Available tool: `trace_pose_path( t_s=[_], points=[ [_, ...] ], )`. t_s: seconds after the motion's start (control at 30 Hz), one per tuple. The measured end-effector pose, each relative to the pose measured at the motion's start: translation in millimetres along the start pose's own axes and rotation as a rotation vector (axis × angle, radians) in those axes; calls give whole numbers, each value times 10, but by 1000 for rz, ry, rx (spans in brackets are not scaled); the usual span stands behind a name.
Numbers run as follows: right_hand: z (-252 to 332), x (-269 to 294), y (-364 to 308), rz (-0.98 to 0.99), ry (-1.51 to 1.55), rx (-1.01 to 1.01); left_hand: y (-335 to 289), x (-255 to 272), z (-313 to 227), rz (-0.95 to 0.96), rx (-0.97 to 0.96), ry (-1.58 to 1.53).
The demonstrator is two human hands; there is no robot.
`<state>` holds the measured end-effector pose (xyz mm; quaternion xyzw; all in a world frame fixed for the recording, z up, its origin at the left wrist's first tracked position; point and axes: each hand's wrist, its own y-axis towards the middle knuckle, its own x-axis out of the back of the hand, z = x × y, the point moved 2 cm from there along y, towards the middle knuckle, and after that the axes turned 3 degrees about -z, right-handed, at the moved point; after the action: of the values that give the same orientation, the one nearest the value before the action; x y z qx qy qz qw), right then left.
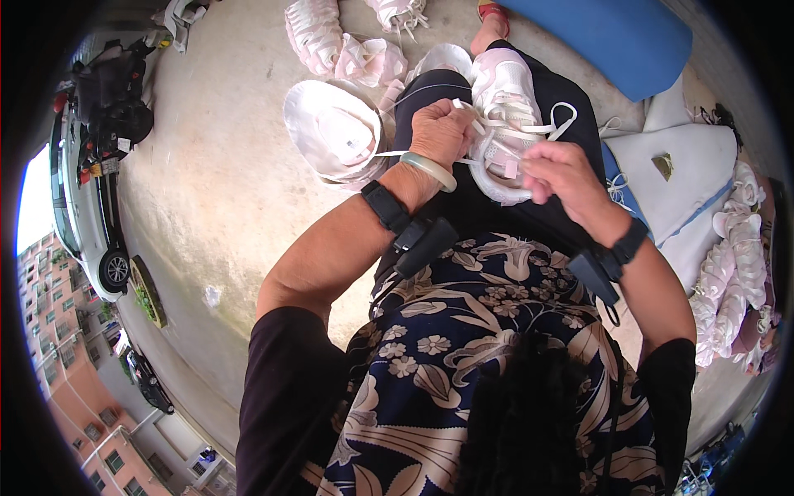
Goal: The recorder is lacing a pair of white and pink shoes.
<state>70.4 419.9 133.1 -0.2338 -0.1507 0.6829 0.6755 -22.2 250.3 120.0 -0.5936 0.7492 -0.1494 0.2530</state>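
Note:
A white and pale pink sneaker rests on my dark-trousered lap, its toe pointing away and its opening toward me. White shoelace runs through its eyelets and loops out to the right; another length passes by my left wrist. My left hand is closed at the shoe's left side, pinching the shoelace. Over the right edge of the opening, my right hand has thumb and forefinger pinched together on a strand of the lace, slightly blurred. A pale bangle circles my left wrist.
Left of my knee stands a white rounded container with a white piece inside. More pink-white shoes lie beyond it, and others are heaped at right. White sheets and a blue mat lie right. A car is parked far left.

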Motion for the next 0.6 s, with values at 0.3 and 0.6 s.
trace_pose_path(
  t_s=[0.3, 0.6],
  points=[
    [-214, 864, -802, -101, -214, 96, -67, 108, 24, 74, 45, -2],
    [-279, 976, -448, -145, -737, 380, -172, -44, -180, 14, -726, 952]
  ],
)
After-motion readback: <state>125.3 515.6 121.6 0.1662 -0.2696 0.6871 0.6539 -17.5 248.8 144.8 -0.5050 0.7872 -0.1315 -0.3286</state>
